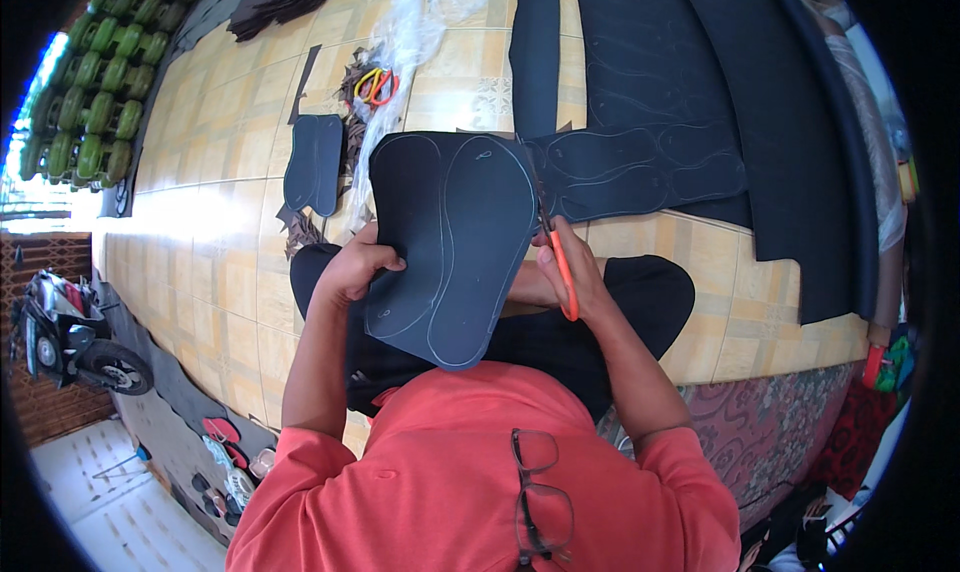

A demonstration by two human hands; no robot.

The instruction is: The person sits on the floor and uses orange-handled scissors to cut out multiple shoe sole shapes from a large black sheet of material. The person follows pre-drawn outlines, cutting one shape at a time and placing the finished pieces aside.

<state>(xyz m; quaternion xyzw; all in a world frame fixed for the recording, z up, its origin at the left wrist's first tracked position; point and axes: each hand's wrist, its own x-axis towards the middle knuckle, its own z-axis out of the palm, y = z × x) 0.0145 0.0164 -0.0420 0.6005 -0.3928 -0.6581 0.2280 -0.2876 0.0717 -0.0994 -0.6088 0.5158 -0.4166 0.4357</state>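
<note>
Floor-level cutting was observed. A dark sheet piece (408, 212), marked with two pale sole-like outlines, was held over the crossed legs. Its left margin was pinched by the left hand (360, 265), thumb laid on top. Orange-handled scissors (566, 282) were gripped in the right hand (575, 262), their blades upright along the piece's right edge. Whether the blades were parted or met could not be made out, as they were seen nearly edge-on.

Progress was judged to be partial. The right edge was trimmed close to its outline, but the two shapes were joined by uncut material. A smaller outlined piece (314, 162) was laid apart on the tiles, beside dark scraps (300, 232). At the right, a larger marked sheet (690, 157) was left with many outlines uncut. A stack of dark pieces (283, 0) was noted at the far left; its stage could not be judged.
</note>
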